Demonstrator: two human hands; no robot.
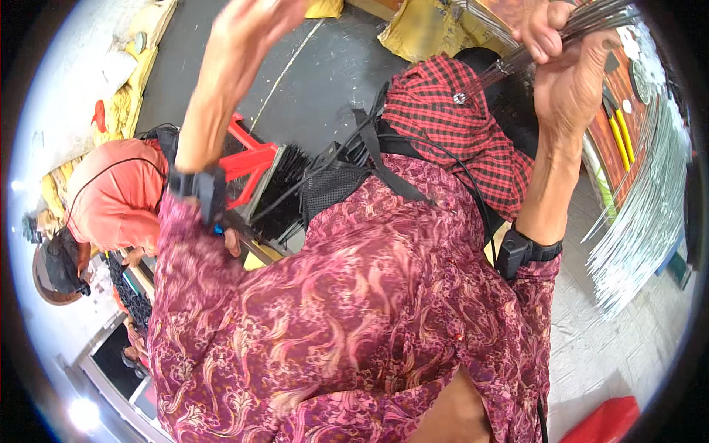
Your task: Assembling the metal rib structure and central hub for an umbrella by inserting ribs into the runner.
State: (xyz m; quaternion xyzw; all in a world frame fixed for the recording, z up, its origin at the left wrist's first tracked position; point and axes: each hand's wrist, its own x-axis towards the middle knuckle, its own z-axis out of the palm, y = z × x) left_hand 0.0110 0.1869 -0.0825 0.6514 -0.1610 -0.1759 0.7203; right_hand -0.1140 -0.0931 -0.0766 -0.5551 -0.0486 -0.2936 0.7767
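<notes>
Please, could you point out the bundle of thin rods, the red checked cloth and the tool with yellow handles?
Bundle of thin rods (pixel 600 21): head view, on its upper right part.
Red checked cloth (pixel 459 127): head view, near its middle.
Tool with yellow handles (pixel 625 135): head view, on one yellow handle.

Room: over grey surface (pixel 332 77) | Obstacles: red frame (pixel 249 162), yellow sack (pixel 421 29), wire bundle (pixel 592 23)

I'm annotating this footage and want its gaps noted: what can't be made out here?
In the head view:
- Left hand: cut off by the top edge and blurred; whether it holds anything can't be told.
- Bundle of thin wires: partly hidden by the right hand; strands overlap, too fine to count.
- Red object, lower right: cut off by the bottom edge; kind unclear.
</notes>
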